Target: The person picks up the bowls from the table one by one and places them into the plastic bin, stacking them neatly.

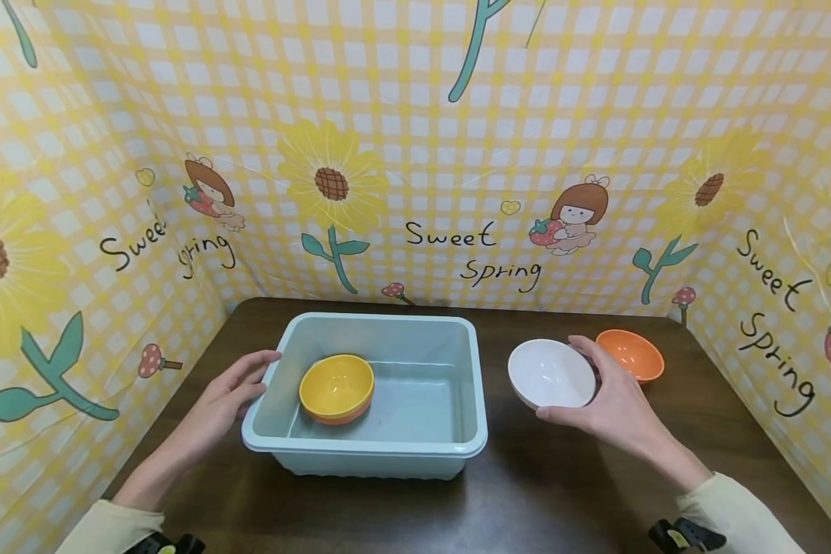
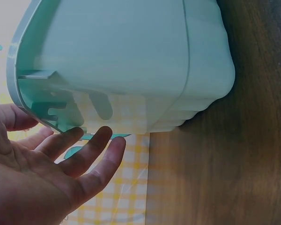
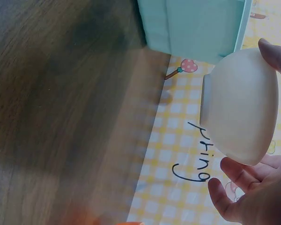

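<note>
R hand (image 1: 612,400): part open, thumb and fingers either side of white bowl (image 1: 551,373), gripping it near rim. Bowl held up off surface (image 1: 526,500), right of tub (image 1: 367,447). Head view gives bowl's inside; R wrist view gives outer wall & foot (image 3: 205,99), hidden from head view.

L hand (image 1: 225,396): part open, fingers spread & loosely bent, touching tub's left rim. L wrist view shows fingers beside tub's outer wall, not seen from above; whether fingertips press wall, can't tell.

Yellow bowl (image 1: 337,385) inside tub, left part, head view only; orange shows below its yellow side, 2nd bowl or same, can't tell. Orange bowl (image 1: 630,354) on surface, just beyond R hand. Checked cloth (image 1: 402,169) behind & both sides.
</note>
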`<state>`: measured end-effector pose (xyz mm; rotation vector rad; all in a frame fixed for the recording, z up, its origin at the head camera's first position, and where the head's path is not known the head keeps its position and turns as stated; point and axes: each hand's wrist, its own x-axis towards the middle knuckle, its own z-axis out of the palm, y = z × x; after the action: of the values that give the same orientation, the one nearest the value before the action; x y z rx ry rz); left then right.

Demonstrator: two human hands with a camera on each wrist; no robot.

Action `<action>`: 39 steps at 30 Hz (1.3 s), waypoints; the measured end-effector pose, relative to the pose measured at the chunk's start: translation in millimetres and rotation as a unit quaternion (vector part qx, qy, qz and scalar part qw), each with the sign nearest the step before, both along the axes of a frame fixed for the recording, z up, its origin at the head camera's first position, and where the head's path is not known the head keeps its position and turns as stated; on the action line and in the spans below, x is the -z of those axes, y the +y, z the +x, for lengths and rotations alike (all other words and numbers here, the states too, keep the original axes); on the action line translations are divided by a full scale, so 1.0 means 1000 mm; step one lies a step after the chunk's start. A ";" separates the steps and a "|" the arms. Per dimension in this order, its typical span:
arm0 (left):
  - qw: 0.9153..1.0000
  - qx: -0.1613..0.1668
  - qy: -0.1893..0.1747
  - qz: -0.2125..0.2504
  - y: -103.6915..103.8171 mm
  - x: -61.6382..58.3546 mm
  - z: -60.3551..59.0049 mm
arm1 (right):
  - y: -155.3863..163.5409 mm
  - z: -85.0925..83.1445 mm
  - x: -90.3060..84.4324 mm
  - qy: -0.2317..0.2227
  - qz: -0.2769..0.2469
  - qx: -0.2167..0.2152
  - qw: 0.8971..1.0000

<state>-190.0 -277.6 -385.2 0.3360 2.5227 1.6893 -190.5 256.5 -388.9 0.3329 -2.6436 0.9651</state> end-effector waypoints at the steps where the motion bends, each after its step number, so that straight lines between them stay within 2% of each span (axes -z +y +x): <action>1: 1.000 0.000 0.000 0.000 0.000 0.000 0.000 | -0.001 0.001 -0.001 0.002 -0.001 -0.004 1.000; 7: 1.000 -0.001 -0.002 0.003 0.000 0.000 0.000 | -0.007 0.007 -0.009 0.008 -0.004 -0.022 1.000; 22: 1.000 -0.001 -0.010 -0.008 -0.001 -0.001 -0.001 | -0.016 0.014 -0.025 0.007 -0.006 -0.026 1.000; 39: 1.000 0.004 0.003 0.003 -0.001 0.001 -0.001 | -0.032 0.018 -0.044 0.002 -0.016 -0.041 0.999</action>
<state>-190.6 -278.9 -386.6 0.3513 2.5170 1.6949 -173.0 224.3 -344.5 0.4375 -2.6257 1.0287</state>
